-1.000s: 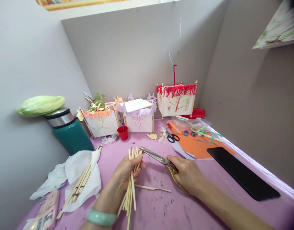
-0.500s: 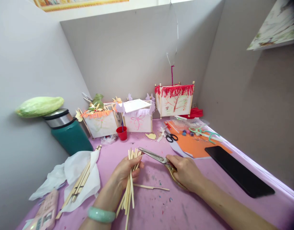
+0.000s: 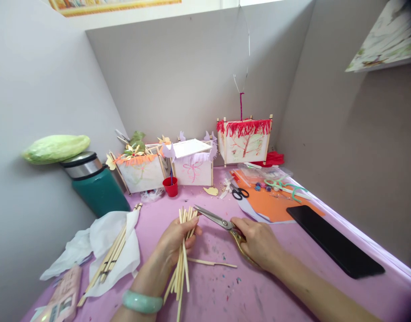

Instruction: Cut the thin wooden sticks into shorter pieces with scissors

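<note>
My left hand (image 3: 180, 237) is closed round a bundle of thin wooden sticks (image 3: 180, 279), their upper ends poking out above the thumb. In my right hand (image 3: 261, 241) are large scissors (image 3: 222, 221) with gold-coloured handles. The blades point left, and their tips are at the upper ends of the bundle; whether they touch a stick I cannot tell. A single loose stick (image 3: 215, 263) lies on the purple table (image 3: 259, 295) between my two hands.
Paper lanterns on stick frames (image 3: 194, 170) stand along the back, beside a red cup (image 3: 170, 187). A green bottle (image 3: 100, 190) is at left, near sticks on white paper (image 3: 116, 255). Black-handled scissors (image 3: 239, 193), orange paper (image 3: 269, 201) and a black phone-like slab (image 3: 333, 241) lie right.
Both hands keep nearly the same place and grip. The scissors and bundle show hardly any shift.
</note>
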Demonstrator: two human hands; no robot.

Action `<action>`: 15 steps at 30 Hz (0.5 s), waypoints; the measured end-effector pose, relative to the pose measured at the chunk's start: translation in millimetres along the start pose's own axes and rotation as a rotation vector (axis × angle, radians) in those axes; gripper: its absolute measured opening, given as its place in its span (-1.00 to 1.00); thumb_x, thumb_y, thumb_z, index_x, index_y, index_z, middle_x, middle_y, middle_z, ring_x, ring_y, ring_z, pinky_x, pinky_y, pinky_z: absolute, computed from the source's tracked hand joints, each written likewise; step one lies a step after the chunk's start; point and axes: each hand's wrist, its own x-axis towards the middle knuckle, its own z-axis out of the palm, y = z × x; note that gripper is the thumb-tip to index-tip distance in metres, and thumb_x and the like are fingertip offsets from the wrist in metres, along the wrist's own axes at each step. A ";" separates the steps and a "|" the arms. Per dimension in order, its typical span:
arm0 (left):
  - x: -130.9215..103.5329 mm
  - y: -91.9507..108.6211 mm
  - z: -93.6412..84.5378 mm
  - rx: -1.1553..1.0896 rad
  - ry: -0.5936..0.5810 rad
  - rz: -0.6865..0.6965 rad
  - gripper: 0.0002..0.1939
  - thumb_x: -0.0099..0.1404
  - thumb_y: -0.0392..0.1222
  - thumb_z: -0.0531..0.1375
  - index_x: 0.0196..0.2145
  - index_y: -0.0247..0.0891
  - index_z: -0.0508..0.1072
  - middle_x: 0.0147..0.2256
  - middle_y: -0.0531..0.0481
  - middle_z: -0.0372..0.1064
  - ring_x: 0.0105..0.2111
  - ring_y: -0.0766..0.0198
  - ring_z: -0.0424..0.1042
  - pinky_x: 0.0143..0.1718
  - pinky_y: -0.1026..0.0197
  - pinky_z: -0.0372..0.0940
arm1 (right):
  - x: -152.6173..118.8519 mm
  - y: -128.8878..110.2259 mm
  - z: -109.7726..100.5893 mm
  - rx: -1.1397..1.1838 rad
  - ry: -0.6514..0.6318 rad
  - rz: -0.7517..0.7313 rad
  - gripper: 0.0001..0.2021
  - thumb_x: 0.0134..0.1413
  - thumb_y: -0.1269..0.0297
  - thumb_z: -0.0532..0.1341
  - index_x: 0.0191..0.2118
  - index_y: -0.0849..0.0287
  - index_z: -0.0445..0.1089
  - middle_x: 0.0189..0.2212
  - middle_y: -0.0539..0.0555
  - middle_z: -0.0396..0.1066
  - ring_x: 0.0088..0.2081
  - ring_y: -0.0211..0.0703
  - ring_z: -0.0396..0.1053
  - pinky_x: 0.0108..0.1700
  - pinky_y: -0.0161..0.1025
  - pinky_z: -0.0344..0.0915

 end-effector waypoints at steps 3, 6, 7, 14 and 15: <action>0.1 -1.3 0.4 0.019 -0.014 -0.012 -0.65 0.14 0.00 0.25 -0.61 -0.34 0.40 -0.84 0.17 0.01 -0.85 0.52 -0.12 -0.82 0.39 -0.22 | 1.2 -0.2 -0.6 0.017 0.005 -0.004 -0.78 0.07 0.41 0.08 -0.16 0.13 0.38 -0.38 0.04 0.46 -0.40 -0.17 0.35 -0.39 -0.26 -0.02; -1.2 -1.4 2.7 -0.006 -0.009 -0.028 -0.68 0.16 -0.05 0.24 -0.60 -0.34 0.39 -0.83 0.18 0.02 -0.85 0.51 -0.12 -0.82 0.38 -0.19 | 2.4 -0.5 -0.8 0.034 -0.004 0.008 -0.82 0.06 0.42 0.09 -0.23 0.13 0.38 -0.41 0.02 0.46 -0.42 -0.19 0.35 -0.40 -0.26 -0.03; -1.7 -1.1 3.5 -0.025 -0.005 -0.036 -0.70 0.16 -0.07 0.24 -0.59 -0.33 0.38 -0.82 0.17 0.06 -0.85 0.52 -0.12 -0.82 0.38 -0.19 | 2.7 -0.5 -0.7 0.037 -0.009 0.010 -0.84 0.06 0.42 0.09 -0.26 0.13 0.38 -0.43 0.02 0.46 -0.43 -0.19 0.35 -0.40 -0.26 -0.03; -2.9 2.7 0.2 -0.115 -0.019 0.004 -0.61 0.17 -0.21 0.23 -0.03 -0.27 0.37 -0.60 0.11 0.35 -0.82 0.52 0.00 -0.81 0.41 -0.17 | 3.0 1.3 0.7 0.012 -0.029 0.016 -0.88 0.07 0.41 0.08 -0.35 0.13 0.36 -0.49 0.01 0.46 -0.47 -0.21 0.34 -0.43 -0.26 -0.06; -2.7 3.2 -1.1 -0.116 -0.026 0.007 -0.57 0.18 -0.21 0.23 0.02 -0.27 0.34 -0.59 0.11 0.35 -0.82 0.52 0.00 -0.81 0.42 -0.16 | 3.1 1.8 0.4 0.008 -0.025 0.023 -0.88 0.07 0.42 0.08 -0.35 0.13 0.36 -0.49 0.01 0.46 -0.47 -0.21 0.34 -0.43 -0.26 -0.06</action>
